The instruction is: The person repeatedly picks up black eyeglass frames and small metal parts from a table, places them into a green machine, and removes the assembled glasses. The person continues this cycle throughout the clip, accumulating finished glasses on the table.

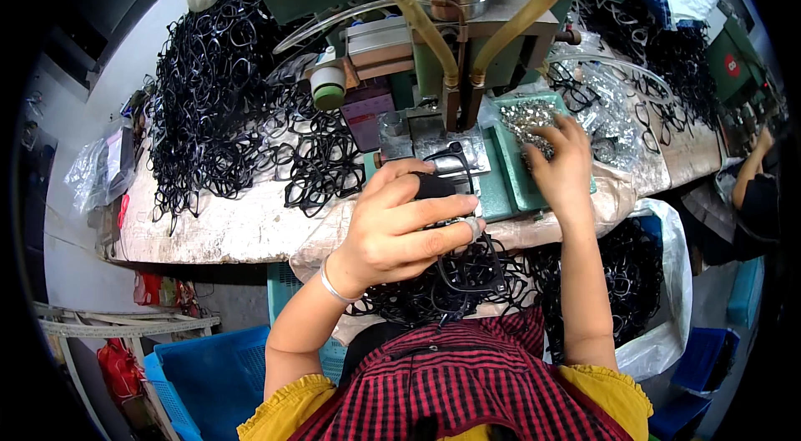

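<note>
My left hand (pixel 400 220) is closed around a black glasses frame (pixel 451 159) at the metal block (pixel 417 126) of a bench press. Part of the frame is hidden behind my fingers. My right hand (pixel 563 170) reaches into a green tray (pixel 507 159) of small shiny metal parts (pixel 527 117). Its fingers are bent down at the parts; whether one is pinched between them cannot be made out. Two metal rods (pixel 460 107) fed by yellowish tubes (pixel 415 11) stand just beyond the glasses frame.
A large heap of black glasses frames (pixel 209 99) covers the bench's left side. More frames (pixel 442 287) lie at my lap, and a white sack (pixel 667 299) of them stands at right. A blue crate (pixel 209 374) sits low at left. Another person's arm (pixel 751 166) shows far right.
</note>
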Tool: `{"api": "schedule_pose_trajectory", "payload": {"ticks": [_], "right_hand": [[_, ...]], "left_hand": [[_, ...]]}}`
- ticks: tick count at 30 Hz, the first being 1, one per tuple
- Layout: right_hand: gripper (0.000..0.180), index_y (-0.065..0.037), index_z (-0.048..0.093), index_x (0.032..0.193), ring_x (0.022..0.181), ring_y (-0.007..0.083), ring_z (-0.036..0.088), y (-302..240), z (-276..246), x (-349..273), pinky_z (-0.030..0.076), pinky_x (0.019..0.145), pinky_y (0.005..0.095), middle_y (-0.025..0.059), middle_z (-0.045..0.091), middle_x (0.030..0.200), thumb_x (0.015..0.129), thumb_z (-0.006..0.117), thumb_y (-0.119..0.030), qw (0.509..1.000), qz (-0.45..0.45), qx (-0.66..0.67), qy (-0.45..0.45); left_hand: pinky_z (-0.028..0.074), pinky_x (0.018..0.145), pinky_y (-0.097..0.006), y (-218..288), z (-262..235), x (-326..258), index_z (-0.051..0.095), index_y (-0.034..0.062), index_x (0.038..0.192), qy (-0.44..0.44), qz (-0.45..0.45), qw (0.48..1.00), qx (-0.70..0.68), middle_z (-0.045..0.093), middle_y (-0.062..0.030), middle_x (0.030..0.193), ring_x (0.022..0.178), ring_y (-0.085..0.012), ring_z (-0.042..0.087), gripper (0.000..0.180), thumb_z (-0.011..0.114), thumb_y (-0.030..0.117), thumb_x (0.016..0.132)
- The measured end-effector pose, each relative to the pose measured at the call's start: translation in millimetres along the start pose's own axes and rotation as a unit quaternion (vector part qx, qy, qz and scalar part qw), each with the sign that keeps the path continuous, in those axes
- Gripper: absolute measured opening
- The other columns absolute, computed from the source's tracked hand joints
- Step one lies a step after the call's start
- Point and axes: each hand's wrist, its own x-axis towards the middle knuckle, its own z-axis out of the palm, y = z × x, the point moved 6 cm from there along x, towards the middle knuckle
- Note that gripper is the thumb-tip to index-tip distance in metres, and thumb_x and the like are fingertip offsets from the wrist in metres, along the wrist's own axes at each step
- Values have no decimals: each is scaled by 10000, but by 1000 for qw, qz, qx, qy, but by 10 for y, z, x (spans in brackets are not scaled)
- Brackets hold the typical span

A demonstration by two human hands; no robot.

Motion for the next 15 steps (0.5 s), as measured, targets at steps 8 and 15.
{"api": "schedule_pose_trajectory", "payload": {"ticks": [8, 15], "right_hand": [[116, -92, 698, 871, 1078, 300, 591, -61, 299, 249, 490, 860, 444, 81, 660, 1040, 782, 725, -161, 997, -53, 54, 31], [224, -83, 676, 1002, 1183, 360, 544, -102, 339, 121, 495, 885, 465, 149, 610, 1195, 788, 689, -150, 990, -96, -104, -14]], "left_hand": [[523, 814, -414, -57, -13, -15, 749, 132, 934, 8, -14, 1000, -21, 737, -27, 1047, 613, -179, 537, 204, 799, 166, 739], [533, 838, -400, 276, -265, -611, 702, 98, 1051, 2, -107, 987, 118, 700, -124, 1175, 1013, -309, 679, 382, 824, 154, 693]]}}
